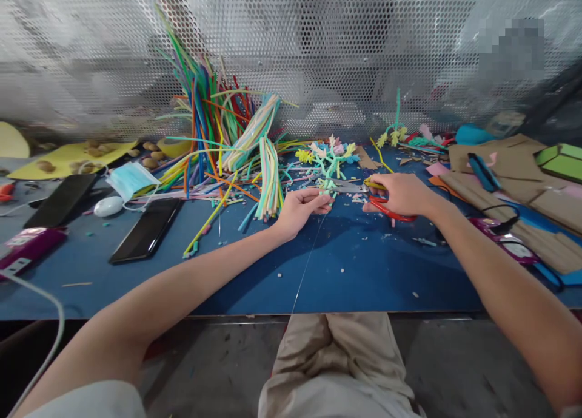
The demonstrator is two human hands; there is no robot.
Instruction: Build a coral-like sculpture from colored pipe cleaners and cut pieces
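Note:
In the middle of the table, my left hand point(304, 210) pinches the lower end of a small branching piece made of fuzzy pipe cleaners point(333, 161), mint green with yellow, pink and blue tips. My right hand point(400, 193) is closed around scissors point(391, 209) with red and yellow handles. Their silver blades point left and reach the mint stem just above my left fingertips; whether they touch it I cannot tell. A thin clear thread point(305, 265) runs from near my left fingers down to the table's front edge.
Bundles of coloured pipe cleaners point(269, 181) stand at the back left. A black phone point(146, 231), a face mask point(131, 180) and a white mouse point(108, 207) lie left. Cardboard pieces point(509, 190) and a purple device point(504, 241) lie right. Perforated metal sheeting point(291, 54) rises behind.

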